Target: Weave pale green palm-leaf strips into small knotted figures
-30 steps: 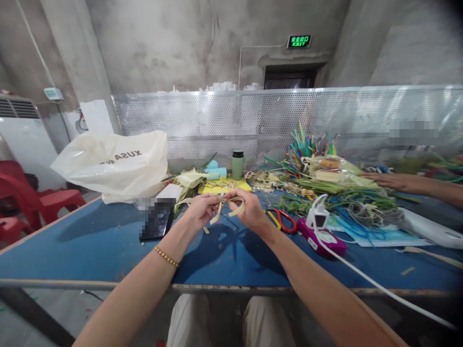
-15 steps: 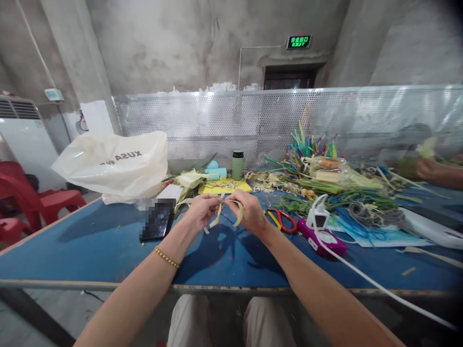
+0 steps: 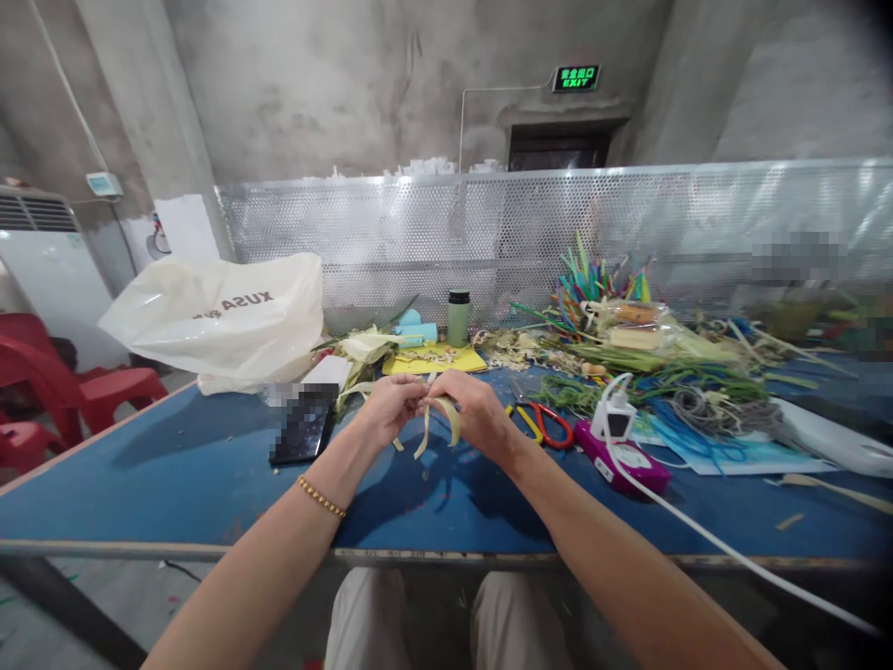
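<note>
Over the middle of the blue table, my left hand and my right hand meet with their fingertips close together. Both are closed in a pinch on pale yellow-green leaf strips. One strip curls down from under my right fingers, and another hangs between the hands. More strip ends stick out to the left, behind and below my left hand. Exactly how the strips cross is hidden by my fingers. Just right of my right hand lie scissors with red and yellow handles.
A phone lies left of my hands, near a big white plastic bag. Behind stands a green bottle by yellow paper. To the right are a purple power strip with a white cable, grey cord and heaped leaves.
My right hand has shifted slightly left, bringing its fingertips against my left ones. The strips at my fingers hang differently. A co-worker's hand at the far right is no longer visible.
</note>
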A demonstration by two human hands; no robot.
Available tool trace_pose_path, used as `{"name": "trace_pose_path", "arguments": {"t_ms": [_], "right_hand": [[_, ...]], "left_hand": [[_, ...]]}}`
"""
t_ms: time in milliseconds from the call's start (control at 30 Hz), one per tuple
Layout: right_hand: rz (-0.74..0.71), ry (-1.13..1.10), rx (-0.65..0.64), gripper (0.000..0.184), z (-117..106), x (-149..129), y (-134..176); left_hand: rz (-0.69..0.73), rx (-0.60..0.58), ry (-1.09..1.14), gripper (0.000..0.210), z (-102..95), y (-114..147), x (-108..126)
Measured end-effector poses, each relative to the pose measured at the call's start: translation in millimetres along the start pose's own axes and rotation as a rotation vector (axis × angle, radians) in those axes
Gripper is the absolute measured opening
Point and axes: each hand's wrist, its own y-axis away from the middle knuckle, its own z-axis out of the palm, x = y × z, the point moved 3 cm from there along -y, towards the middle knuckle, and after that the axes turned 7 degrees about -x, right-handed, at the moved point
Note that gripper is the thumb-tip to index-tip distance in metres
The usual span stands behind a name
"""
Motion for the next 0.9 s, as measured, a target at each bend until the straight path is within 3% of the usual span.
{"name": "trace_pose_path", "arguments": {"t_ms": [200, 433, 633, 900], "right_hand": [[-0.048, -0.04, -0.068, 0.007, 0.7, -0.2, 1.1], [-0.048, -0.117, 0.005, 0.017, 6.5, 5.3, -1.9], [0.034, -0.002, 0.04, 0.007, 4.3, 6.7, 0.3], [0.043, 0.025, 0.006, 0.007, 3.9, 4.2, -0.1]], "left_hand": [[-0.042, 0.02, 0.006, 0.016, 2.1, 1.4, 0.4], [-0.002, 0.056, 0.057, 0.027, 0.0, -0.3, -1.8], [-0.006, 0.026, 0.061, 0.027, 6.3, 0.3, -0.5], [-0.015, 0.028, -0.012, 0.024, 4.1, -0.9, -1.7]]}}
